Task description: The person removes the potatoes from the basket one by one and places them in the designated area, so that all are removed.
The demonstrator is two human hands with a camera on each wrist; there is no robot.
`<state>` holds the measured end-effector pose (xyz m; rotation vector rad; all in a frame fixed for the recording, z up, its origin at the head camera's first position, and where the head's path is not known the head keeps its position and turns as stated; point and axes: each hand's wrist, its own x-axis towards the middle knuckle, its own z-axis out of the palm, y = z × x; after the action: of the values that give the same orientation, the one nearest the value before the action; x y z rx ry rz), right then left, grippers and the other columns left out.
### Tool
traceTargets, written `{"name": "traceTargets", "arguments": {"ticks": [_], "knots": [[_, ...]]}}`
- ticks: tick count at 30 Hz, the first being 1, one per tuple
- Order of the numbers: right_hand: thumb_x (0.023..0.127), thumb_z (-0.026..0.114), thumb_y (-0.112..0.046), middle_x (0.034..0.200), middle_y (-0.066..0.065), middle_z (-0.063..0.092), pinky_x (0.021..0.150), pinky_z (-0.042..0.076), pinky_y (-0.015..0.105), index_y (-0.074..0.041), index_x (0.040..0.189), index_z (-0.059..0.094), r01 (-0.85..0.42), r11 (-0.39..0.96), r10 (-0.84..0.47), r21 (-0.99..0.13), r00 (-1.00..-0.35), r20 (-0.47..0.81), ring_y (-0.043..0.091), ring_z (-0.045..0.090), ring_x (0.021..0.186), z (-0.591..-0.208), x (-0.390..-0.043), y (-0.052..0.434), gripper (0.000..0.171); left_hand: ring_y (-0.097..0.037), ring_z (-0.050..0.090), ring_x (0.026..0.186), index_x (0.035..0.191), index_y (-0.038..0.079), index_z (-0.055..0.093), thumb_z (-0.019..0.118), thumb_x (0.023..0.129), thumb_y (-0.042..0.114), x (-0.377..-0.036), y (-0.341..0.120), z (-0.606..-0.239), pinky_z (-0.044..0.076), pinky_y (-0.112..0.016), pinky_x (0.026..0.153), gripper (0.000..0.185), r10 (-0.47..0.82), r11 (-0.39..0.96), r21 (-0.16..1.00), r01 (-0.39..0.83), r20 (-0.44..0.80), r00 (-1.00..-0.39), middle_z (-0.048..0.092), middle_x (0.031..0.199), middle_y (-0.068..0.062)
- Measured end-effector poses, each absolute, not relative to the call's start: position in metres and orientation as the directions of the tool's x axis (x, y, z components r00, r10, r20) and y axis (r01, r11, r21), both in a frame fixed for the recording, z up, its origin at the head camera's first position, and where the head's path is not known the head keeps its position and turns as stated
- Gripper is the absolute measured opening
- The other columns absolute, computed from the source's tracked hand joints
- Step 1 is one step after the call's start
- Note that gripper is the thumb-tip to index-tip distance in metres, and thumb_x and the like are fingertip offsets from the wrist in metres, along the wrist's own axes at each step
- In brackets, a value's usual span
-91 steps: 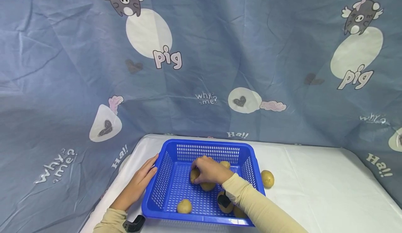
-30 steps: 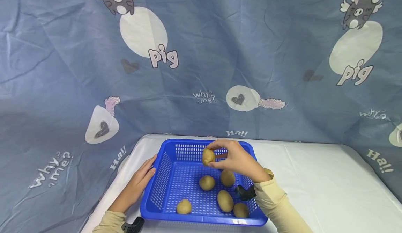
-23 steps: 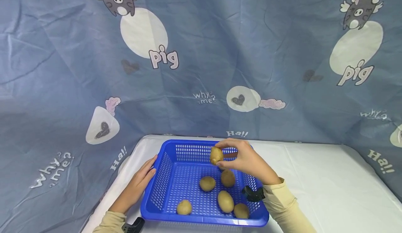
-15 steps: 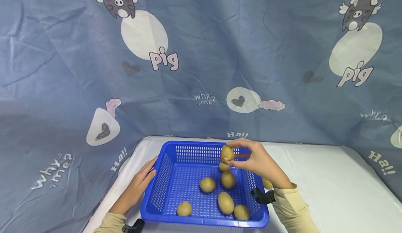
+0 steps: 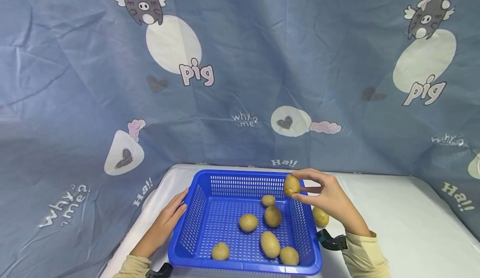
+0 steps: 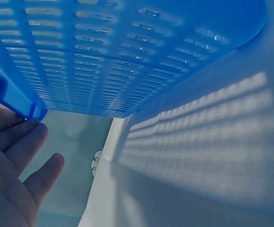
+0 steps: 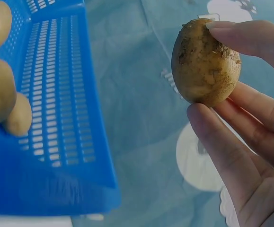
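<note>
My right hand (image 5: 328, 192) pinches a potato (image 5: 291, 186) between thumb and fingertips, above the back right corner of the blue plastic basket (image 5: 245, 265). Dark soil clings to one end of this potato (image 7: 205, 64) in the right wrist view. Inside the basket lie several more potatoes, among them a long one (image 5: 270, 244) at the front right and a round one (image 5: 220, 251) at the front left. My left hand (image 5: 163, 224) rests against the left rim with its fingers extended; the left wrist view has those fingertips (image 6: 30, 124) right at the rim.
Just outside the basket's right wall, another potato (image 5: 320, 217) sits on the white tablecloth (image 5: 378, 215), partly behind my right hand. A blue printed curtain (image 5: 240, 82) hangs behind the table and along its sides. Each wrist wears a black band.
My right hand has picked the potato up from the basket's middle, raised it and carried it right to the back right corner. The left hand stays at the left rim.
</note>
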<state>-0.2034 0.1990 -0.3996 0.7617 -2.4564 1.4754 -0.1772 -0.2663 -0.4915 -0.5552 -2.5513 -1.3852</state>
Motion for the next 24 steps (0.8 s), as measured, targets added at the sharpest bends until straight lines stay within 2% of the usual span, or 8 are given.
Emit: {"name": "traceTargets", "arguments": {"ticks": [9,14,21,24], "knots": [[0.083,0.088,-0.015,0.129,0.011,0.072,0.086,0.063,0.027,-0.011,0.129,0.069,-0.469,0.451,-0.255,-0.76,-0.883,0.394,-0.01,0.063,0.112,-0.409,-0.196,0.227,0.05,0.017,0.029,0.142,0.16,0.005,0.035,0.041,0.112,0.018,-0.178,-0.266,-0.494,0.02,0.001,0.112,0.05,0.239,0.484,0.763,0.428,0.355,-0.904,0.043,0.161,-0.019],[0.082,0.088,-0.01,0.128,0.014,0.071,0.085,0.062,0.022,-0.008,0.128,0.069,-0.467,0.451,-0.238,-0.761,-0.884,0.401,-0.01,0.063,0.113,-0.417,-0.193,0.243,0.05,0.016,0.029,0.142,0.16,0.005,0.035,0.041,0.112,0.019,-0.179,-0.267,-0.494,0.02,0.001,0.112,0.05,0.239,0.49,0.76,0.426,0.353,-0.905,0.044,0.161,-0.019],[0.081,0.088,-0.007,0.124,0.001,0.073,0.085,0.063,0.023,-0.008,0.127,0.07,-0.462,0.458,-0.231,-0.759,-0.887,0.4,-0.009,0.063,0.113,-0.428,-0.189,0.266,0.049,0.015,0.028,0.142,0.16,0.005,0.035,0.041,0.112,0.019,-0.178,-0.266,-0.492,0.02,0.001,0.112,0.05,0.232,0.489,0.768,0.414,0.343,-0.91,0.042,0.162,-0.02],[0.082,0.088,-0.009,0.124,0.002,0.072,0.084,0.063,0.023,-0.008,0.127,0.069,-0.441,0.475,-0.227,-0.762,-0.898,0.378,-0.009,0.064,0.112,-0.432,-0.189,0.275,0.049,0.016,0.028,0.141,0.161,0.005,0.035,0.04,0.112,0.02,-0.177,-0.266,-0.492,0.02,0.001,0.111,0.051,0.232,0.484,0.775,0.406,0.334,-0.914,0.042,0.162,-0.02]]}}
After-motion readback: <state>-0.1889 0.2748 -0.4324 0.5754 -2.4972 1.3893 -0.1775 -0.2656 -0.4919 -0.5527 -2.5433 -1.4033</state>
